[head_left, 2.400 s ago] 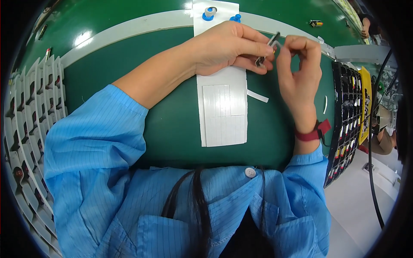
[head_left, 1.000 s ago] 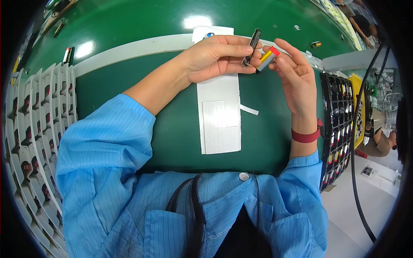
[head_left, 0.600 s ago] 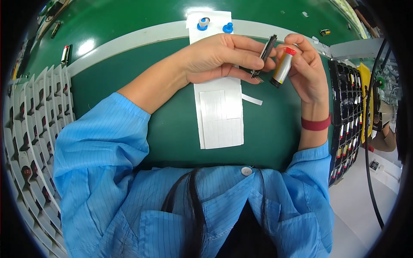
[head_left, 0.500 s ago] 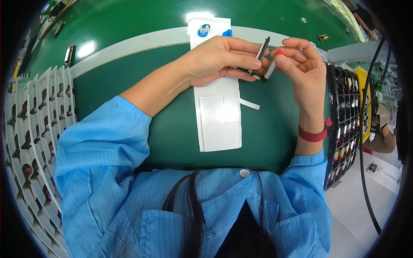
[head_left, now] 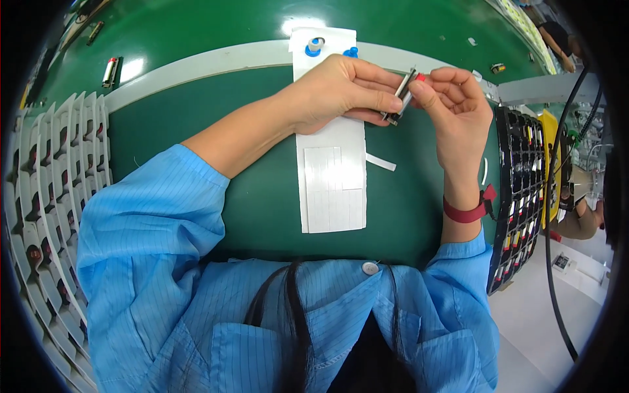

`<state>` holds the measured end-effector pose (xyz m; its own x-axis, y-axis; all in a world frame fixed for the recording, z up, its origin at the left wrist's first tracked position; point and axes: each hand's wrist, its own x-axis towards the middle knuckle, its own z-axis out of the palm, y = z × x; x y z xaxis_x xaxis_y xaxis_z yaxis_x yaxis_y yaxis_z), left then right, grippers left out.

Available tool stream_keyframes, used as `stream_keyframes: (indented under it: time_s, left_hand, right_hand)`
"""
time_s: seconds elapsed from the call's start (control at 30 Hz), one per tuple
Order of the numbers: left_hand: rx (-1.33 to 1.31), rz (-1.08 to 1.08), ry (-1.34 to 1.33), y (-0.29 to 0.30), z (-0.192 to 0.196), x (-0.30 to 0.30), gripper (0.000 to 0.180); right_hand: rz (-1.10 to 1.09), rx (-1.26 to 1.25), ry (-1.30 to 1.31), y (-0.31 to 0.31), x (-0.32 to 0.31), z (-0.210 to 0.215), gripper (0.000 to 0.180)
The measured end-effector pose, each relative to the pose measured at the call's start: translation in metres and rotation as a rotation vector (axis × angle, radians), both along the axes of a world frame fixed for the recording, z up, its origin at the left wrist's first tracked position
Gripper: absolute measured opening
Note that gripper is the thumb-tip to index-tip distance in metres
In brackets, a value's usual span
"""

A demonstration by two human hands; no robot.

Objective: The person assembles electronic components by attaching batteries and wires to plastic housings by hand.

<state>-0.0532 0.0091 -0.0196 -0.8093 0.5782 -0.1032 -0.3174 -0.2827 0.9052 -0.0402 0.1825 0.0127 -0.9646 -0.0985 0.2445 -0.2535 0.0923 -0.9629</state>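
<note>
Above the far half of the green mat, my left hand (head_left: 337,95) pinches a narrow dark strip (head_left: 407,78), perhaps a circuit board, between thumb and fingers. A small silvery cylinder with a red end (head_left: 420,77) lies alongside the strip, tilted the same way. My right hand (head_left: 462,114) is closed, its thumb and forefinger on the red end; the other fingers curl loosely. How far the cylinder and strip touch is hidden by my fingers. Under my left hand runs a long white card (head_left: 334,209) with pale strips on it.
Pale stacked trays (head_left: 56,190) holding dark parts stand at the left. On the right is a black compartment tray (head_left: 517,196) with red-ended pieces. Two blue-based fittings (head_left: 313,49) sit at the card's far end. A black cable (head_left: 550,262) hangs at the right.
The cylinder, earlier angled apart from the strip, now lies close along it. My right hand has shifted slightly left and down. The strip has tilted a little more.
</note>
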Motion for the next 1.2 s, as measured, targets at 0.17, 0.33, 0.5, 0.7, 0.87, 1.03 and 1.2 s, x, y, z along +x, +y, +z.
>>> stream_keyframes:
  time_s: [0.17, 0.33, 0.5, 0.7, 0.87, 1.03, 1.2]
  left_hand:
    - [-0.027, -0.02, 0.003, -0.001, -0.002, 0.001, 0.033]
    - [-0.046, -0.012, 0.043, -0.001, -0.003, 0.001, 0.033]
    - [-0.327, 0.006, 0.44, 0.006, 0.006, 0.017, 0.033]
    - [-0.126, -0.051, 0.138, 0.004, 0.0, 0.011, 0.028]
    - [-0.086, -0.089, 0.092, 0.006, 0.003, 0.011, 0.029]
    - [-0.425, 0.114, 0.671, -0.006, 0.008, -0.003, 0.027]
    - [-0.932, 0.353, 0.68, -0.036, 0.024, -0.074, 0.034]
  right_hand:
    - [-0.033, 0.023, 0.005, -0.002, 0.003, -0.001, 0.022]
    - [-0.021, 0.02, 0.012, -0.003, 0.002, -0.002, 0.021]
    - [-0.033, 0.016, 0.018, -0.003, 0.0, -0.006, 0.022]
    - [0.058, -0.179, -0.283, 0.007, -0.008, -0.005, 0.025]
    - [0.087, -0.142, -0.144, 0.011, -0.007, -0.009, 0.022]
    - [0.062, -0.346, -0.113, 0.001, -0.011, -0.006, 0.022]
    - [0.05, -0.264, -0.328, 0.021, -0.02, -0.024, 0.024]
